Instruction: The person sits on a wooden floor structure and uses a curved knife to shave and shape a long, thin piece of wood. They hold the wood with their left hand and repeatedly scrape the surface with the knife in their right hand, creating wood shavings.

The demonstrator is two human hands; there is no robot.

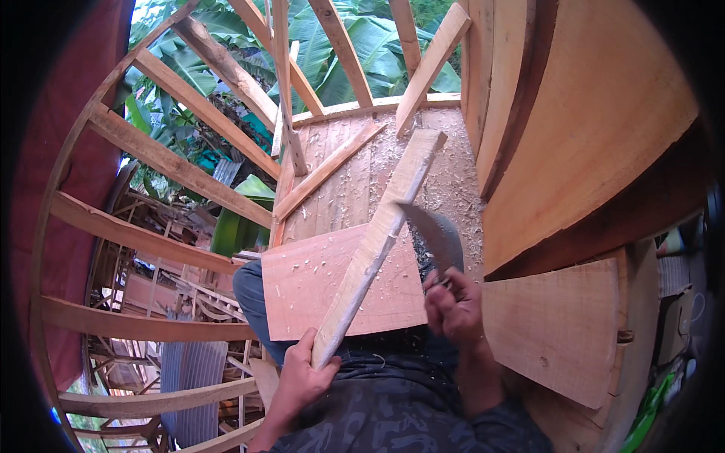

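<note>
My left hand [304, 377] is closed around the near end of a long wooden batten [377, 238], which slants up and to the right away from me. A flat pinkish board [317, 275] lies across my lap beneath the batten, with a few shavings on it. In my right hand [455, 308] is a machete [429, 230] with a broad dark blade, its handle mostly hidden by my fingers. The blade points up and left, and its tip appears at the batten's right edge; whether it touches cannot be told.
Pale shavings cover the plank floor [347, 174] ahead, where a loose wooden strip [329, 172] lies slanted. Curved rails with wooden slats [174, 166] rise on the left and front. Large wooden panels [581, 143] stand on the right, above a wide board [555, 325].
</note>
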